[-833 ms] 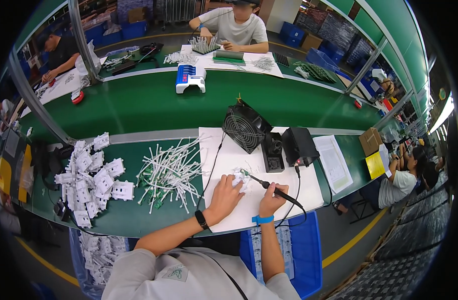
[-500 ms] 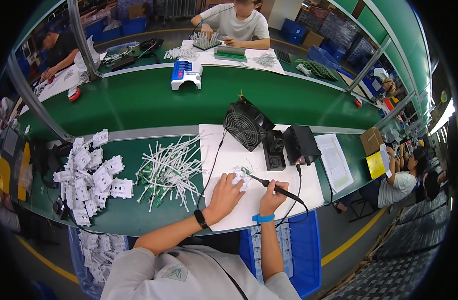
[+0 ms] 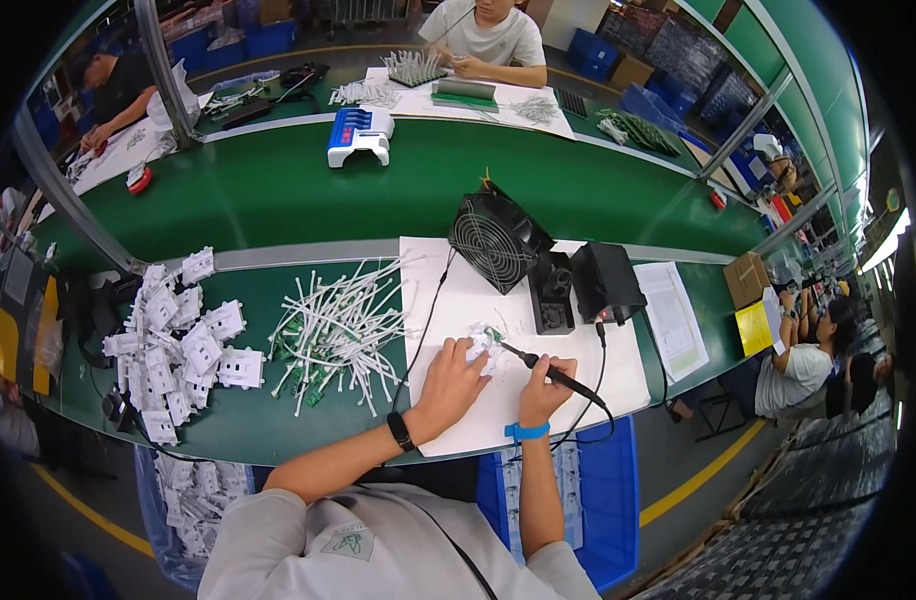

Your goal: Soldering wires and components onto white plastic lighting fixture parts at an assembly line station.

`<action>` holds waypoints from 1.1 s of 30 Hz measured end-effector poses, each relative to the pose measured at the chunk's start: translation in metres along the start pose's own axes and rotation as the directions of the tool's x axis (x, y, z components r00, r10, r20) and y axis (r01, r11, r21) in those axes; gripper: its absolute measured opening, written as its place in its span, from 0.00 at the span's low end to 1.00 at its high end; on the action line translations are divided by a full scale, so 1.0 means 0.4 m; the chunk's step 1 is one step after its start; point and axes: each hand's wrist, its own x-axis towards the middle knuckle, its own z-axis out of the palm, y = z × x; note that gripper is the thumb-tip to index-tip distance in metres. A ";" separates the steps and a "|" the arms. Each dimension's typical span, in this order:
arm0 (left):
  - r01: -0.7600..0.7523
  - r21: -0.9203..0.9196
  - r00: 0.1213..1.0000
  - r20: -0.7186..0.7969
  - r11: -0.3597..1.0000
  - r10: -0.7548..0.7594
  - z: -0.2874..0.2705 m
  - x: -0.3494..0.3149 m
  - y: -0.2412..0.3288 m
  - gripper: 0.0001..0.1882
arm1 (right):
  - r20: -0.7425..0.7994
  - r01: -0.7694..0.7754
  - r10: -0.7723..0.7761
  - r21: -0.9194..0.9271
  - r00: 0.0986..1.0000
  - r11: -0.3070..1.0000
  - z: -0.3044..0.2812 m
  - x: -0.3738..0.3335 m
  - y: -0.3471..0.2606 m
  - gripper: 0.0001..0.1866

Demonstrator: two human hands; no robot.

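"Which way does that soldering iron (image 3: 578, 386) point?"

"Tip away from the person and to the left, back end toward the near right. Its long axis runs on a slant above the white sheet (image 3: 618, 372)."

"And the hands?"

"The right hand (image 3: 544, 395) is closed round the grip like a pen, thumb and fingers together. The left hand (image 3: 451, 388) is half curled, palm down, its fingers holding a white plastic piece (image 3: 483, 340)."

"Where's that piece sitting?"

"On the sheet, just left of the iron's tip, nearer than the black fan (image 3: 496, 243). Fingers cover part of it, so I can't tell its long axis. There's green at its far right, close by the tip; whether they touch, I can't make out."

"And round about?"

"A dark stand (image 3: 551, 305) and black box (image 3: 608, 283) beyond the right hand; leftward, a heap of white leads (image 3: 343, 325), then a pile of white plastic parts (image 3: 183, 345)."
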 end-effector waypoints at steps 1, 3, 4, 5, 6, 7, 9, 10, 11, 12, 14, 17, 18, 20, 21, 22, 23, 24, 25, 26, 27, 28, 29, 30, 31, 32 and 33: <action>0.001 -0.003 1.000 -0.001 1.000 -0.001 0.000 0.000 0.001 0.20 | -0.003 0.003 -0.003 -0.018 1.000 1.000 -0.002 0.000 0.001 0.11; -0.002 -0.006 1.000 -0.004 1.000 0.002 0.003 -0.001 -0.001 0.20 | -0.010 0.009 -0.009 -0.023 1.000 1.000 -0.004 0.001 0.005 0.11; -0.007 -0.009 1.000 -0.009 1.000 0.007 0.005 -0.001 -0.002 0.20 | -0.017 0.016 -0.016 -0.028 1.000 0.999 -0.004 0.001 0.007 0.11; -0.005 -0.009 1.000 -0.008 1.000 0.005 0.005 -0.002 -0.002 0.20 | -0.016 0.014 -0.015 -0.028 1.000 1.000 -0.003 0.000 0.006 0.11; -0.001 -0.014 1.000 -0.011 1.000 0.001 0.006 -0.002 -0.003 0.20 | -0.015 0.006 -0.006 -0.021 1.000 1.000 -0.002 0.000 0.005 0.11; 0.003 -0.018 1.000 -0.013 1.000 -0.004 0.006 -0.003 -0.004 0.20 | -0.014 -0.003 0.003 -0.015 1.000 1.000 -0.002 0.000 0.005 0.11; 0.002 -0.011 1.000 -0.005 1.000 -0.002 0.005 -0.002 -0.003 0.20 | -0.018 0.014 -0.014 -0.030 1.000 0.999 -0.005 0.001 0.015 0.11; 0.001 -0.004 1.000 0.002 1.000 -0.001 0.005 -0.002 -0.002 0.20 | -0.021 0.032 -0.033 -0.044 0.999 0.999 -0.006 0.001 0.021 0.11; 0.001 -0.004 1.000 0.003 1.000 -0.001 0.005 -0.002 -0.003 0.20 | -0.021 0.031 -0.032 -0.044 0.999 0.999 -0.006 0.001 0.023 0.11; -0.003 -0.006 1.000 -0.003 1.000 0.003 0.005 -0.002 -0.003 0.20 | -0.034 0.032 -0.033 -0.033 0.999 0.999 -0.006 0.001 0.025 0.10; -0.004 -0.007 1.000 -0.007 1.000 0.004 0.005 -0.002 -0.004 0.20 | -0.045 0.032 -0.033 -0.022 0.998 0.999 -0.004 0.001 0.023 0.10; -0.003 -0.011 1.000 -0.012 1.000 0.003 0.006 -0.003 -0.005 0.20 | -0.008 0.006 -0.006 -0.032 1.000 0.999 -0.001 0.003 0.015 0.10; 0.005 -0.011 1.000 -0.012 1.000 -0.005 0.007 -0.002 -0.006 0.20 | -0.011 0.008 -0.009 -0.044 1.000 0.999 -0.001 0.003 0.015 0.10; 0.013 -0.012 1.000 -0.012 1.000 -0.013 0.008 -0.002 -0.007 0.20 | -0.014 0.010 -0.011 -0.057 1.000 0.998 -0.002 0.001 0.017 0.10; 0.009 -0.018 1.000 -0.014 1.000 -0.009 0.009 -0.002 -0.008 0.20 | -0.055 0.020 -0.022 -0.045 0.998 0.999 -0.004 0.001 0.019 0.10; 0.005 -0.024 1.000 -0.017 1.000 -0.005 0.009 -0.001 -0.008 0.20 | -0.096 0.031 -0.035 -0.033 0.995 0.999 -0.007 0.002 0.022 0.10; -0.001 -0.026 1.000 -0.017 1.000 0.000 0.009 0.001 -0.008 0.20 | -0.101 0.034 -0.037 -0.035 0.994 0.999 -0.014 0.003 0.032 0.10; -0.013 -0.018 1.000 -0.011 1.000 0.013 0.008 0.002 -0.007 0.20 | -0.138 0.064 -0.066 -0.018 0.988 0.998 -0.024 0.007 0.043 0.10; -0.027 -0.011 1.000 -0.006 1.000 0.026 0.007 0.004 -0.005 0.20 | -0.176 0.097 -0.096 -0.002 0.980 0.995 -0.035 0.013 0.051 0.10; -0.032 -0.009 0.999 -0.010 0.999 0.032 0.008 0.003 -0.007 0.20 | -0.198 0.109 -0.113 -0.030 0.974 0.994 -0.039 0.024 0.041 0.10; -0.021 -0.004 1.000 -0.001 1.000 0.021 0.010 -0.002 -0.010 0.20 | -0.230 0.115 -0.125 -0.056 0.965 0.992 -0.040 0.042 0.032 0.10; -0.011 0.001 1.000 0.008 1.000 0.011 0.009 -0.003 -0.013 0.20 | -0.261 0.121 -0.138 -0.082 0.956 0.989 -0.039 0.068 0.024 0.11; -0.020 -0.001 1.000 0.007 1.000 0.020 0.007 -0.001 -0.011 0.20 | -0.291 0.176 -0.195 -0.091 0.937 0.980 -0.041 0.103 0.010 0.11; -0.013 -0.003 1.000 0.014 1.000 0.013 0.003 -0.002 -0.011 0.20 | -0.296 0.172 -0.197 -0.109 0.935 0.979 -0.049 0.135 -0.002 0.11; -0.006 -0.005 1.000 0.020 1.000 0.006 -0.001 -0.003 -0.011 0.20 | -0.295 0.200 -0.230 -0.128 0.927 0.971 -0.048 0.172 -0.010 0.10; -0.015 -0.006 1.000 0.022 1.000 0.015 -0.001 -0.005 -0.010 0.20 | -0.292 0.200 -0.222 -0.105 0.930 0.974 -0.044 0.203 -0.018 0.10; -0.018 -0.011 1.000 0.014 1.000 0.018 0.001 -0.003 -0.011 0.21 | -0.288 0.203 -0.218 -0.080 0.932 0.976 -0.038 0.234 -0.025 0.09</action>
